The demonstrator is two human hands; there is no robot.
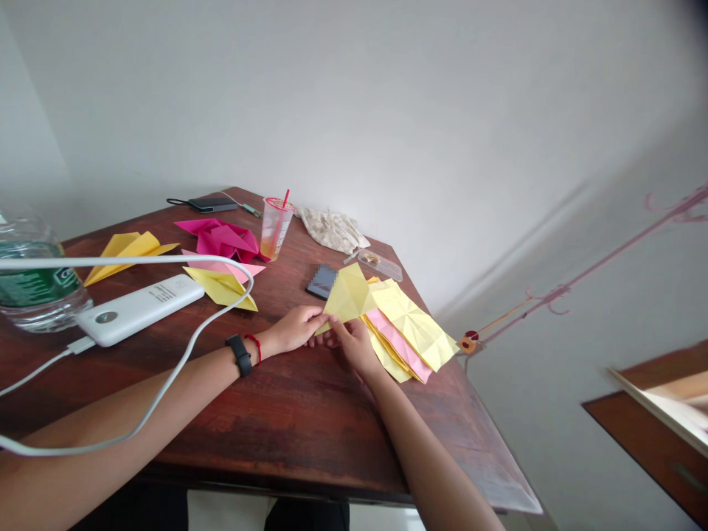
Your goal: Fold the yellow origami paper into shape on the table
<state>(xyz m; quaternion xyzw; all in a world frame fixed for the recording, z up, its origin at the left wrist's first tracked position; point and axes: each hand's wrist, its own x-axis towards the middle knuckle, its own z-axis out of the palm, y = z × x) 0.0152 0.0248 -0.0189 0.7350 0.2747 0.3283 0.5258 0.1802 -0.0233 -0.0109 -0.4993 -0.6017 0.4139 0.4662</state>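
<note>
Near left hand [293, 330], tiny power-bank print [166, 293]

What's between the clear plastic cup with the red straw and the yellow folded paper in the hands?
In the head view, a dark rectangular phone lies on the reddish-brown wooden table between the clear plastic cup and the yellow folded paper.

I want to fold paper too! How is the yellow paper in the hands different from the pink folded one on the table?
The yellow paper is pale yellow, while the pink paper is bright magenta. The left hand and right hand hold the yellow paper, but the pink paper lies on the table. The yellow paper looks flatter; the pink paper is bulkier, with pointy layers. Both are folded paper.
</note>
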